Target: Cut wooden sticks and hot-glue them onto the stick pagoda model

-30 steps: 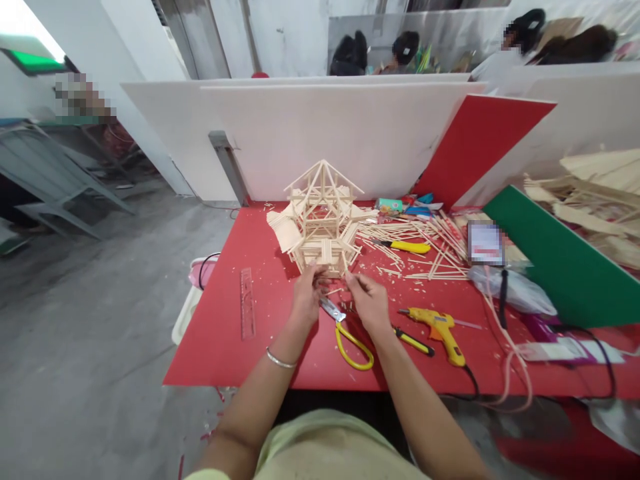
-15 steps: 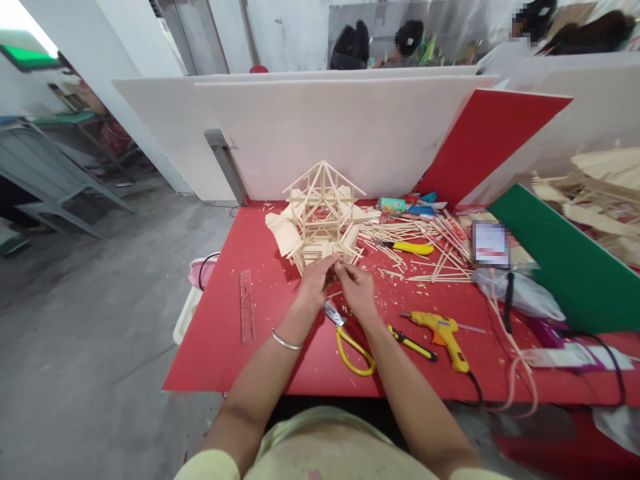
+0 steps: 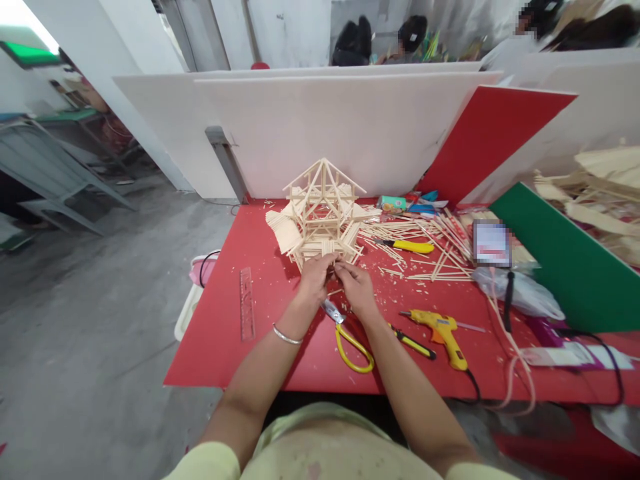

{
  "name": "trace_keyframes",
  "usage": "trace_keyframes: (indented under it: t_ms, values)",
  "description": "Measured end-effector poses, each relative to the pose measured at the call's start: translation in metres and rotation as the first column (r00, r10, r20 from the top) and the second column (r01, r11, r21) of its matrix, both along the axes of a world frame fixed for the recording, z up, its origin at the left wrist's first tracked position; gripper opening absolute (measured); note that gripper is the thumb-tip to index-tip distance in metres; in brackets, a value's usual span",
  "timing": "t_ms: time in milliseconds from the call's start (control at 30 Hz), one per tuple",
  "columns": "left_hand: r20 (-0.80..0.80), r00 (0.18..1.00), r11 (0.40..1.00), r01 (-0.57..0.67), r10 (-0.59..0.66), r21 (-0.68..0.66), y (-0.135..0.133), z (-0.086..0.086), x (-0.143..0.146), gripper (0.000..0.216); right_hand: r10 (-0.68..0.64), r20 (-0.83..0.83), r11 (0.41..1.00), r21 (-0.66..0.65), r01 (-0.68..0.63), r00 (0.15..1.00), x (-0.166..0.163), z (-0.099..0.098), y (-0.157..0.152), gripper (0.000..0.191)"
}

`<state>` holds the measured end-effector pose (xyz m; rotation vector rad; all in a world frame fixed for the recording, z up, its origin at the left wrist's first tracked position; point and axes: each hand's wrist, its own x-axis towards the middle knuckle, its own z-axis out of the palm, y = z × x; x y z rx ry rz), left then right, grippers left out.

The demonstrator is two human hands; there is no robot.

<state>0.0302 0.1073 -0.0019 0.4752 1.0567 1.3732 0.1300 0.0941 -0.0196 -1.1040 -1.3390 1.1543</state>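
A small house built of thin wooden sticks [image 3: 323, 215] stands at the back middle of the red table [image 3: 225, 333]. My left hand [image 3: 313, 283] and my right hand [image 3: 355, 287] meet at its front lower edge, fingertips pinched together against the sticks. What they pinch is too small to make out. A silver bangle sits on my left wrist. Yellow-handled scissors [image 3: 347, 337] lie just under my hands.
A yellow glue gun [image 3: 443, 333], two yellow-handled knives [image 3: 407, 247], loose sticks [image 3: 430, 253], a clear ruler [image 3: 246, 303], a phone [image 3: 491, 243] and cables lie around. White, red and green boards [image 3: 565, 267] stand behind and right. Other people sit beyond the partition.
Both hands moved forward from near the scissors up to the model's front edge and came together there. The view shifted slightly.
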Motion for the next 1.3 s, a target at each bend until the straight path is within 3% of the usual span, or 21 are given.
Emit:
trace_keyframes:
  t_ms: [633, 767, 900, 933, 1033, 1133, 1300]
  values:
    - [0.037, 0.999, 1.0, 0.015, -0.015, 0.0, -0.008, 0.004, 0.0, 0.02, 0.028, 0.057, 0.999, 0.044, -0.03, 0.998, 0.001, -0.004, -0.004, 0.032]
    - [0.027, 0.994, 0.994, 0.106, -0.106, 0.005, -0.027, -0.004, -0.001, 0.022, 0.045, 0.151, 0.998, 0.04, -0.052, 0.988, 0.01, -0.011, -0.02, 0.034]
    - [-0.01, 0.986, 0.986, 0.165, -0.164, 0.024, -0.052, -0.02, -0.005, 0.024, 0.031, 0.304, 0.999, 0.028, -0.041, 0.952, 0.047, -0.019, -0.059, 0.03]
    - [-0.028, 0.983, 0.983, 0.182, -0.181, 0.018, -0.058, -0.025, -0.008, 0.027, 0.01, 0.436, 0.997, 0.062, -0.041, 0.9, 0.06, -0.021, -0.071, 0.031]
    - [-0.104, 0.969, 0.973, 0.229, -0.224, 0.037, -0.068, -0.037, -0.015, 0.038, -0.098, 0.776, 0.986, 0.161, -0.046, 0.623, 0.099, -0.021, -0.107, 0.044]
    - [-0.144, 0.963, 0.966, 0.24, -0.226, 0.09, -0.072, -0.046, -0.02, 0.042, -0.103, 0.912, 0.982, 0.157, -0.106, 0.396, 0.117, -0.014, -0.13, 0.054]
    - [-0.172, 0.955, 0.953, 0.268, -0.243, 0.143, -0.074, -0.057, -0.022, 0.029, -0.167, 0.943, 0.962, 0.22, -0.163, 0.287, 0.086, 0.0, -0.144, 0.043]
